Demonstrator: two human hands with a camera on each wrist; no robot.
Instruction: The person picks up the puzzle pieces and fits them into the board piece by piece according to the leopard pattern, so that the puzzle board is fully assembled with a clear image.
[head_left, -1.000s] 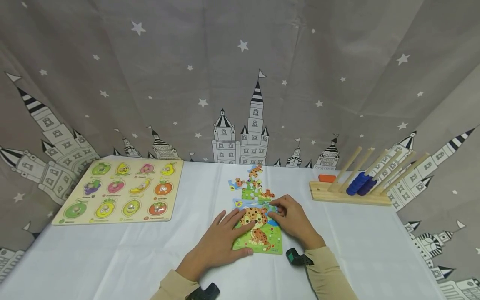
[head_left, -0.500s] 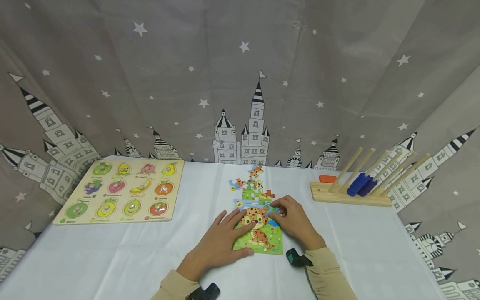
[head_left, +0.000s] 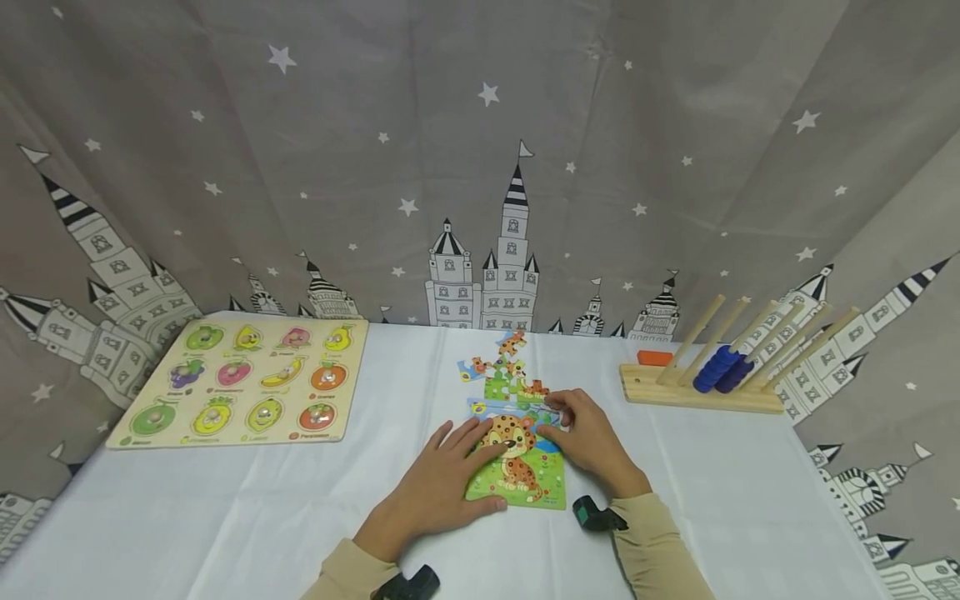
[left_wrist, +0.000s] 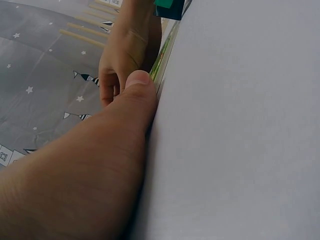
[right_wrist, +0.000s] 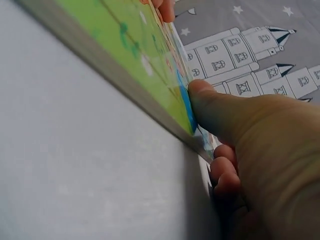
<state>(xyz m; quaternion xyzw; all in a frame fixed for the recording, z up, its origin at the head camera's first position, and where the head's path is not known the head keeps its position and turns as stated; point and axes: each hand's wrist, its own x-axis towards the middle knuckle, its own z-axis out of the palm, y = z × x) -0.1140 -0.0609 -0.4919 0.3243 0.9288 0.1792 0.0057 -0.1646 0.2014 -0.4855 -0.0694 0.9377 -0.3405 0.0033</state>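
Note:
A leopard jigsaw puzzle (head_left: pixel 517 475) in a flat tray lies on the white tablecloth, in the middle of the head view. My left hand (head_left: pixel 442 475) rests spread over its left side, fingertips on the leopard, thumb by the lower edge. At the puzzle's upper right corner, my right hand (head_left: pixel 588 433) pinches a light-coloured jigsaw piece (right_wrist: pixel 207 142) between thumb and curled fingers; the piece is mostly hidden. The right wrist view shows that thumb against the blue part of the picture. Several loose jigsaw pieces (head_left: pixel 498 387) lie just beyond the upper edge.
A wooden fruit puzzle board (head_left: pixel 247 383) lies at the left. At the back right stands a wooden peg stand (head_left: pixel 701 387) with blue and purple beads (head_left: pixel 716 367) and an orange block (head_left: pixel 655 357). A grey castle-print curtain (head_left: pixel 480 167) hangs behind the table.
My right index finger has shifted slightly right at the puzzle's upper corner. The left index finger has drawn back a little on the leopard's face. Both arms have stayed in place.

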